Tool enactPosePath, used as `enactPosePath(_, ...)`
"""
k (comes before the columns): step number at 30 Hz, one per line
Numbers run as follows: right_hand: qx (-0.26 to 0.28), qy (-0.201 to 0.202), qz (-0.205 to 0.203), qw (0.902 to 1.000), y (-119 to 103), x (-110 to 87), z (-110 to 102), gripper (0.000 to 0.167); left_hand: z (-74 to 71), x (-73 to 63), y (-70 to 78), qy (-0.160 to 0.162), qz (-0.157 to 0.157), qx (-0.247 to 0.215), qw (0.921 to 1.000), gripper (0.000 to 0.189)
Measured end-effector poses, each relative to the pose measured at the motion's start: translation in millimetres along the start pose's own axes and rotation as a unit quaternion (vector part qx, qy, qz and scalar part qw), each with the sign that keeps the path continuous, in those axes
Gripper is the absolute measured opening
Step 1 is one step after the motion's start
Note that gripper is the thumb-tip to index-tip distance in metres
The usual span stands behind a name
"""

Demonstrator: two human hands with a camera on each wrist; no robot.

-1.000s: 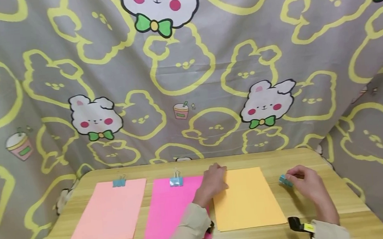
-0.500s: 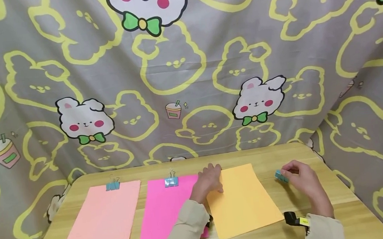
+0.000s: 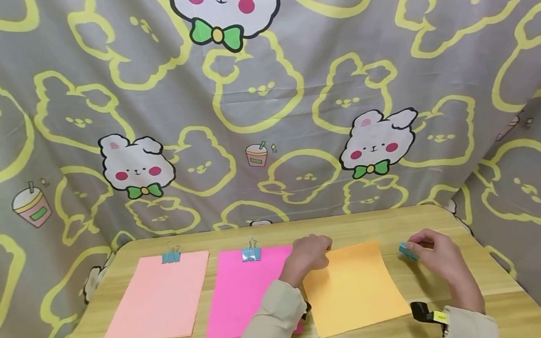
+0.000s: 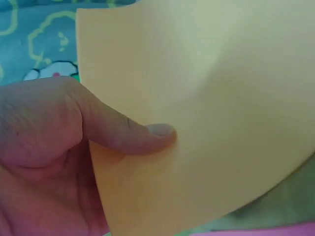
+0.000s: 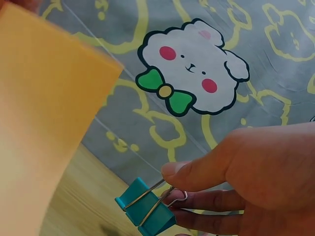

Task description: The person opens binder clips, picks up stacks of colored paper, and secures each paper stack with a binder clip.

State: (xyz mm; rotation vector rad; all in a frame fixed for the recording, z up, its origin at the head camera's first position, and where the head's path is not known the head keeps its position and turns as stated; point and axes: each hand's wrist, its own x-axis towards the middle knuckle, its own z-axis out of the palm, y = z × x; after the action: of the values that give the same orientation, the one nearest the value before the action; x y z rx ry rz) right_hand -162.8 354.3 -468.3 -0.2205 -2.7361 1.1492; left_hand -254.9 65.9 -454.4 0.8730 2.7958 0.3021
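Note:
My left hand [image 3: 309, 257] grips the orange paper stack [image 3: 355, 290] by its upper left side. In the left wrist view the thumb lies across the front of the orange sheets [image 4: 206, 147], with the other fingers behind; the sheets bow and their upper part is raised. To the right, my right hand [image 3: 439, 256] holds a teal binder clip [image 3: 408, 251] above the table. The right wrist view shows thumb and fingers pinching the wire handles of the clip [image 5: 147, 206], its body pointing toward the orange paper [image 5: 54, 98].
A pink paper stack [image 3: 156, 302] with a teal binder clip [image 3: 171, 257] lies at the left. Beside it, a magenta stack [image 3: 238, 300] carries another clip [image 3: 251, 254] and is partly covered by my left arm. A patterned curtain [image 3: 265, 110] hangs behind the wooden table [image 3: 498, 283].
The orange stack has gone from lying flat to being turned slightly and lifted at its upper edge by my left hand. My right hand keeps the binder clip nearly where it was.

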Motion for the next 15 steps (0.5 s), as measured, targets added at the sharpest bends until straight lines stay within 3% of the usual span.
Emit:
enactPosePath(2, 0.0, 0.0, 0.0, 1.0, 0, -0.5, -1, 0.025, -3.5, -1.8, -2.2, -0.008, 0.002, -0.013, 0.9999, 0.016)
enactPosePath(6, -0.004, 0.01, -0.006, 0.9999, 1, -1.4, -2, 0.025, -8.3, -5.2, -16.0, 0.019, 0.016, -0.061, 0.9978, 0.048)
enactPosePath(9, 0.001, 0.026, -0.011, 0.9996, 0, -2.0, -3, 0.029, -10.5, -8.7, -29.0, 0.056, 0.042, -0.141, 0.9876, 0.052)
enactPosePath(11, 0.008, 0.051, -0.014, 0.9986, 0, -1.6, -3, 0.033, -10.0, -12.2, -36.3, 0.081, 0.053, -0.209, 0.9731, 0.046)
enactPosePath(12, 0.02, 0.065, -0.011, 0.9976, -1, -1.6, -3, 0.036, -9.3, -14.4, -39.4, 0.088, 0.055, -0.253, 0.9618, 0.041)
enactPosePath(15, 0.055, 0.119, 0.001, 0.9914, -4, -0.3, -1, 0.046, -3.3, -19.9, -46.9, 0.105, 0.041, -0.384, 0.9164, 0.034)
